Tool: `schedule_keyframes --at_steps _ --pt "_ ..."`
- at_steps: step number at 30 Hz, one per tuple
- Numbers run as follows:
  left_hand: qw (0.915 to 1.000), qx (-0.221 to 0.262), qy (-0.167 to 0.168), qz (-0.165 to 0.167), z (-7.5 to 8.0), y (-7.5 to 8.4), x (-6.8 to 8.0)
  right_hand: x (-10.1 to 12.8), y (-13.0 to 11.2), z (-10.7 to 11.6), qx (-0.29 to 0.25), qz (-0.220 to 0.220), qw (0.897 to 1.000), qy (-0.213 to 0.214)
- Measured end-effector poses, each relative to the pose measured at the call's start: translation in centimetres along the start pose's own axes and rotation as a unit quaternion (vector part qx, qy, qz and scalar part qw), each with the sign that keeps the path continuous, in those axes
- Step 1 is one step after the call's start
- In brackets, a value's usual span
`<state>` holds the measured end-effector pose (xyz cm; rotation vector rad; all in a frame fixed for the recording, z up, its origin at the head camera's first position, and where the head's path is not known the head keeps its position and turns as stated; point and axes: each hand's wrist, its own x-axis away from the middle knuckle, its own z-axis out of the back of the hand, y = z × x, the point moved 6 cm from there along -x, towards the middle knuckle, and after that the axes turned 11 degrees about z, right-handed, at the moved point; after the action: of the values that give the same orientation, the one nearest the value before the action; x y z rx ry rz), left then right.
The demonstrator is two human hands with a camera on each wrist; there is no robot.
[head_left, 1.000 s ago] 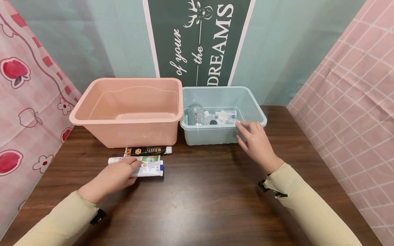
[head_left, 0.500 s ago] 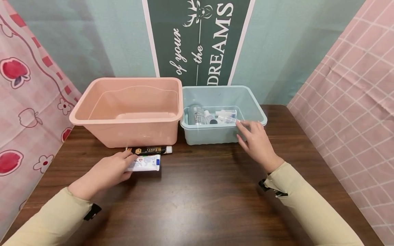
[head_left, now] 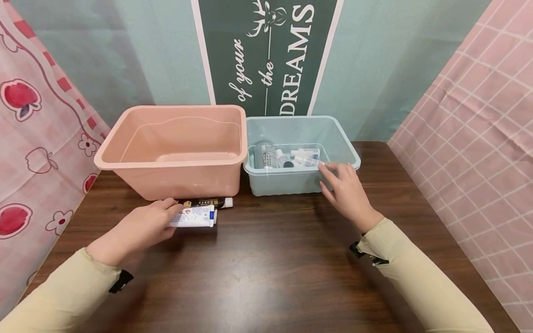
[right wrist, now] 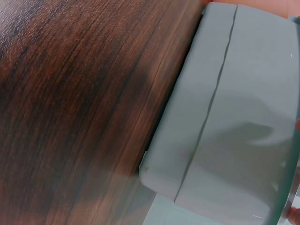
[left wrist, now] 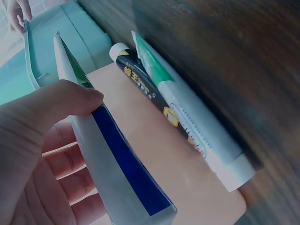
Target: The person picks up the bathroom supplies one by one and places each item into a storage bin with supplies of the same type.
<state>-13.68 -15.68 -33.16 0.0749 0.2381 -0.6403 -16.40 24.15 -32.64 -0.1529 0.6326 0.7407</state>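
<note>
Head view: your left hand point(head_left: 143, 226) pinches white-blue tube point(head_left: 195, 216) just above worktop point(head_left: 266, 268), before pink bin point(head_left: 175, 148); right hand point(head_left: 345, 192), fingers relaxed, touches blue bin point(head_left: 300, 182) rim.

Left wrist: thumb point(left wrist: 56, 101) over tube point(left wrist: 117, 173) flat; light, soft, probably slick, so grip mid-body.

Right wrist: only blue bin wall point(right wrist: 234, 117), worktop.

Cap end of the white-and-blue plastic toothpaste tube point(head_left: 195, 216) is covered by the left hand point(head_left: 139, 230) in the head view; in the left wrist view the tube's near end runs off the bottom edge. Behind that tube, the black toothpaste tube point(head_left: 207, 202) shows only partly, and the green-and-white tube point(left wrist: 194, 119) is not visible in the head view. Small bottles inside the pale blue plastic bin point(head_left: 341, 138) sit half hidden by its front wall, labels too small to read. Right wrist view cuts this bin at the right edge.
</note>
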Motion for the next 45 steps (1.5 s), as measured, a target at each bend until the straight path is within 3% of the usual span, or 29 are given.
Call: schedule_keyframes --at_steps 8,17,24,34,45 --pt "1.0 -0.006 0.0 -0.003 1.0 -0.1 -0.8 0.0 0.0 0.1 -0.001 0.005 1.0 0.004" --pt "0.9999 -0.015 -0.004 0.001 1.9 -0.2 -0.8 0.2 -0.1 0.0 0.0 0.0 1.0 0.004" --pt "0.9995 -0.018 0.024 -0.008 3.1 -0.3 -1.0 0.2 0.0 0.0 0.003 -0.003 1.0 0.008" --pt "0.9996 -0.023 0.014 0.002 4.3 -0.6 -1.2 0.1 0.0 0.0 0.003 -0.004 1.0 0.013" --pt "0.9986 -0.025 0.042 -0.019 5.7 -0.6 -1.2 0.1 0.0 0.1 -0.007 0.005 1.0 0.03"
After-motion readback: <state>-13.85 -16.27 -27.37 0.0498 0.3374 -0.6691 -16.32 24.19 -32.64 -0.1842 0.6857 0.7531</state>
